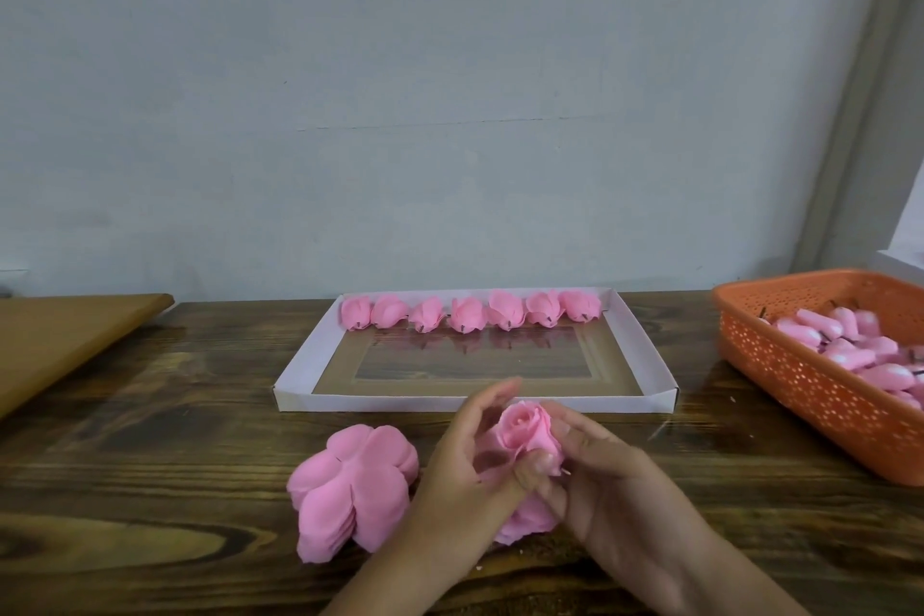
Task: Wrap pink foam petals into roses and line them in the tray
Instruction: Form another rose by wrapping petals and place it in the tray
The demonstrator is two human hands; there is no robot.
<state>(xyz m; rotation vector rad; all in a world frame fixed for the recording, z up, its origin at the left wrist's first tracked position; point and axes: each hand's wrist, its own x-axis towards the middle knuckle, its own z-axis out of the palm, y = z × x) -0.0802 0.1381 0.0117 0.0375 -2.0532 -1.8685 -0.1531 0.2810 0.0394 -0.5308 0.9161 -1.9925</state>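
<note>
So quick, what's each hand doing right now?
Left hand: fingers curled round the half-wrapped pink foam rose, holding it.
Right hand: pinching the same rose at its base.

You've got a dark wood-grain table (150,415) against a plain pale grey wall (450,90), daylight coming from the right.

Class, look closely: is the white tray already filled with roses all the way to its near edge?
No: the white tray holds only one row of roses along its far edge, with the rest bare.
</note>
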